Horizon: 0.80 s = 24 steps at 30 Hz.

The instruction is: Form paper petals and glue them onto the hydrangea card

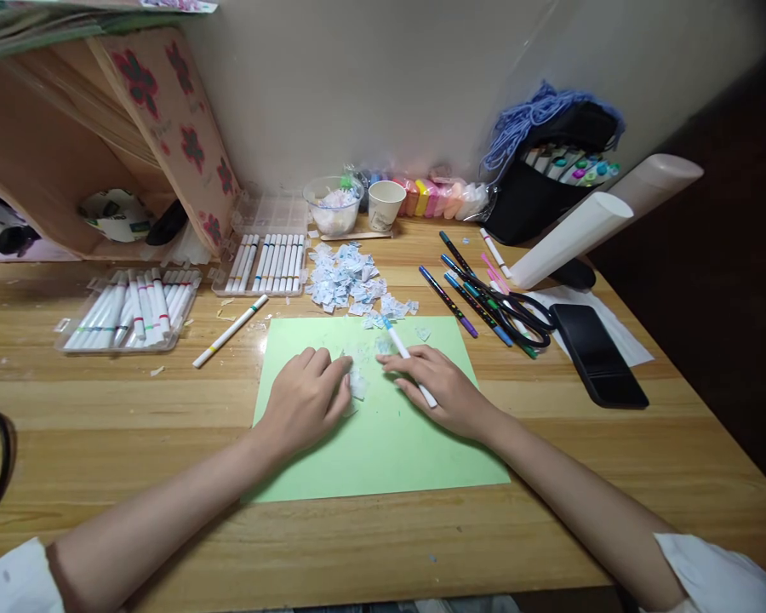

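Note:
A sheet of light green paper (421, 460) lies under both hands. My left hand (306, 396) rests on its left half with the fingers curled in. Its thumb and forefinger are close to small white paper scraps (357, 385), and whether a scrap is pinched between them is hidden. In my right hand (443, 392) a white marker with a blue end (397, 339) is tucked between the fingers, slanting up to the left. The right fingertips point at pale scraps on the sheet. A heap of torn blue-and-white paper bits (345, 277) touches the sheet's far edge.
Marker cases (128, 328) and a loose marker (230, 332) lie left. Behind stand a plastic bowl (335, 209) and a paper cup (385, 204). Rightward are dark pens (448, 300), black scissors (529, 315), a phone (597, 353), a white tube (571, 238) and a black pen holder (523, 200).

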Tool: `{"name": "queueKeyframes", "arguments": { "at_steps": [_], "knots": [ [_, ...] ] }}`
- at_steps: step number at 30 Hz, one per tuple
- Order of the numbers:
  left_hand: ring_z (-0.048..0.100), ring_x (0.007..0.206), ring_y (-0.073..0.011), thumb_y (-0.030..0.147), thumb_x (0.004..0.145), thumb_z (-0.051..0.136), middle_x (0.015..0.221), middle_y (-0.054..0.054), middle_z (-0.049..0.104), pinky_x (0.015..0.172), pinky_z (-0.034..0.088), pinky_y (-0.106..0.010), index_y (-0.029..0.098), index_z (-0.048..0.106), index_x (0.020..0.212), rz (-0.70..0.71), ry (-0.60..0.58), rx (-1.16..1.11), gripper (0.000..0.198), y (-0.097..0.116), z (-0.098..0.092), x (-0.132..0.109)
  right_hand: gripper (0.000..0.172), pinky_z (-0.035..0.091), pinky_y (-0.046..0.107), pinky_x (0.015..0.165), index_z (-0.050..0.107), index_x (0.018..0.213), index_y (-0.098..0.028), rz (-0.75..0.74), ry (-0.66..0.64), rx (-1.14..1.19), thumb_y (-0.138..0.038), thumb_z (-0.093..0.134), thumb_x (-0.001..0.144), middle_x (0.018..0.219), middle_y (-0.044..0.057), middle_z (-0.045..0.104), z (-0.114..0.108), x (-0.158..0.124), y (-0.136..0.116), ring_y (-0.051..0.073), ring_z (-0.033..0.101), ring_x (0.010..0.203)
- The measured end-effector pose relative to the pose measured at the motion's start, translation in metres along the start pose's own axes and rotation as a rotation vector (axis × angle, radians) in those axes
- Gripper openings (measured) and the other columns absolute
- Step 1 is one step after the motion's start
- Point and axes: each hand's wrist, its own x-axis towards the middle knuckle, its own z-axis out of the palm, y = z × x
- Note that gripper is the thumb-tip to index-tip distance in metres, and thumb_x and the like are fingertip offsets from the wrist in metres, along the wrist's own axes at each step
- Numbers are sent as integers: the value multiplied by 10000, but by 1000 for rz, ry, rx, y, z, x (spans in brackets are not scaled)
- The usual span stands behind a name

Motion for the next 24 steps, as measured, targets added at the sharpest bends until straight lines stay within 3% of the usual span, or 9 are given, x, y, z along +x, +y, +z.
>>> {"name": "queueKeyframes", "arguments": {
  "at_steps": [4,9,12,15,18,24],
  "knots": [
    [457,672,-193,246,894,412,713,-53,552,592,337,-320,142,636,1043,41,18,38,288,0,1,-1,288,428,456,942,532,1180,-231,169,134,-27,-220,479,897,1257,80,587,-2,1,5,253,498,1113],
    [474,681,-198,280,892,430,730,-62,573,587,342,-319,123,600,1140,100,-22,65,339,1,3,0,308,422,415,956,535,1197,-252,208,272,405,-329,367,951,1097,70,630,-2,0,-1,218,551,1066],
    [480,686,-203,275,886,438,737,-65,578,593,354,-323,131,597,1149,49,-2,81,340,0,1,-1,295,463,373,886,573,1137,-234,261,204,687,-351,379,948,1029,64,631,3,7,-4,197,592,976],
    [484,677,-203,240,883,430,716,-68,576,588,356,-326,112,616,1103,-17,55,123,315,-1,-1,-2,213,479,339,802,609,992,-196,306,112,805,-345,481,909,866,47,651,5,16,-2,182,625,840],
    [482,659,-195,219,877,436,695,-65,574,578,350,-321,112,637,1046,-16,90,136,284,-2,-2,-4,196,477,323,749,610,918,-177,322,70,828,-349,521,887,772,39,651,6,20,0,173,628,749],
    [482,651,-196,238,866,460,694,-60,574,566,342,-323,108,631,1069,82,77,96,295,1,0,-7,204,455,317,779,623,948,-182,298,-7,718,-338,500,896,824,51,672,5,19,-1,184,627,819]
  ]
}}
